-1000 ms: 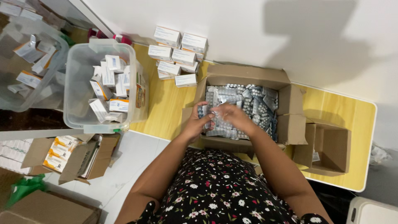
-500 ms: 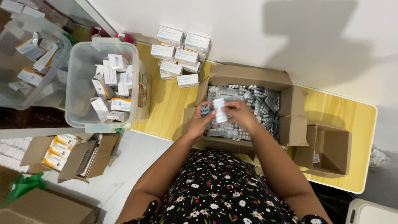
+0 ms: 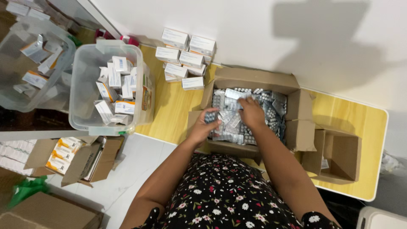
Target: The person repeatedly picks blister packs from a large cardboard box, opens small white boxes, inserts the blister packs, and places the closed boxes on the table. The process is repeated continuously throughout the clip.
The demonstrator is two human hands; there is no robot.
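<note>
An open cardboard box (image 3: 254, 80) on a yellow table (image 3: 360, 127) is full of silver blister packs (image 3: 271, 106). My left hand (image 3: 203, 127) rests at the box's near left corner and holds a dark blister strip (image 3: 210, 116) between its fingers. My right hand (image 3: 251, 112) is inside the box, fingers down among the packs and closed on one of them.
Small white cartons (image 3: 184, 57) are stacked on the table's far left. A clear plastic bin (image 3: 85, 85) of white cartons stands to the left, another bin (image 3: 25, 89) beyond it. An empty small cardboard box (image 3: 339, 154) sits right. More boxes (image 3: 72, 159) lie on the floor.
My hands have drawn apart. The left moved to the box's near left corner with a dark strip. The right hand lowered the pack it had lifted and reached deeper into the pile.
</note>
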